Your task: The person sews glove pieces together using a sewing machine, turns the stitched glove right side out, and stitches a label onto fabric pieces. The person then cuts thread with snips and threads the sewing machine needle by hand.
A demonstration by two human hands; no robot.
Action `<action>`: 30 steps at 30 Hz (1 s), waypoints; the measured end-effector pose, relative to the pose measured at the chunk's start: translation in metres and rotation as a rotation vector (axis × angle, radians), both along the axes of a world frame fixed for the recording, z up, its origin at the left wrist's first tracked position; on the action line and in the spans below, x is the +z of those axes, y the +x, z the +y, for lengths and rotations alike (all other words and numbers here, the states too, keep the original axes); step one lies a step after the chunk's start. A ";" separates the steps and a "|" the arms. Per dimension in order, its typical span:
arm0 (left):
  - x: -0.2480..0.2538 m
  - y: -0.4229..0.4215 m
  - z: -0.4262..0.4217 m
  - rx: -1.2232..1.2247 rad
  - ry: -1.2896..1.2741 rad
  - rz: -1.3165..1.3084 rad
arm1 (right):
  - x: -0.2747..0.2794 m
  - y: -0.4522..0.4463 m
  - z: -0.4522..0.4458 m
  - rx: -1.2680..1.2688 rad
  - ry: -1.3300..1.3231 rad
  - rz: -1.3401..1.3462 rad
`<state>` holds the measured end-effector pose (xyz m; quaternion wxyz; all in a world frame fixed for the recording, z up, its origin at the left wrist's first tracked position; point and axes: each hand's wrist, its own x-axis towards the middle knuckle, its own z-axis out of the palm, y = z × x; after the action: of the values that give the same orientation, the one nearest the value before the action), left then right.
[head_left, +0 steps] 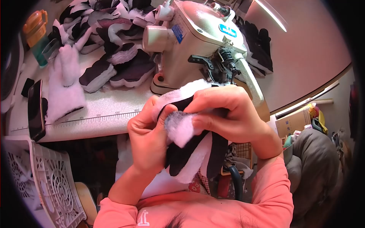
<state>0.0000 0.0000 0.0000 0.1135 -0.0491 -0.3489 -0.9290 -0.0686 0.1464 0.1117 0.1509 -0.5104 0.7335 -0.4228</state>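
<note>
Both hands are closed on a black glove piece with white fleece lining [190, 161], held up in front of the sewing machine [194, 34]. My left hand [148, 133] pinches its left edge, thumb raised against the dark fabric. With thumb and forefinger, my right hand [228, 114] grips the right side of the same piece. Between the hands a tuft of white and grey fleece bulges out. The glove's black and white fingers hang downward. Its upper fleece edge lies close to the machine's sewing head [224, 64]; whether they touch is hidden.
Many black and white glove pieces [125, 68] are heaped left of the machine. A white fleece glove lining [66, 87] and a phone [37, 110] lie near the table's ruler edge. An orange and green bottle [37, 38] stands behind. A white plastic basket [57, 178] is below left.
</note>
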 end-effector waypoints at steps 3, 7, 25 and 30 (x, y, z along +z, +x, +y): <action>0.010 0.003 0.005 0.082 -0.012 -0.018 | -0.003 0.007 -0.005 -0.138 0.017 -0.046; 0.009 0.002 0.006 0.278 -0.195 0.089 | -0.008 0.011 -0.009 -0.321 -0.056 -0.006; 0.006 0.001 0.001 0.527 -0.578 0.210 | -0.008 0.004 -0.003 -0.233 -0.007 0.182; 0.006 0.006 -0.005 0.650 -0.720 0.242 | 0.008 0.000 0.007 -0.152 0.105 0.208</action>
<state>0.0055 -0.0050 0.0064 0.4127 -0.0814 -0.6292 -0.6536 -0.0683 0.1535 0.1194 0.0681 -0.4858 0.8028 -0.3390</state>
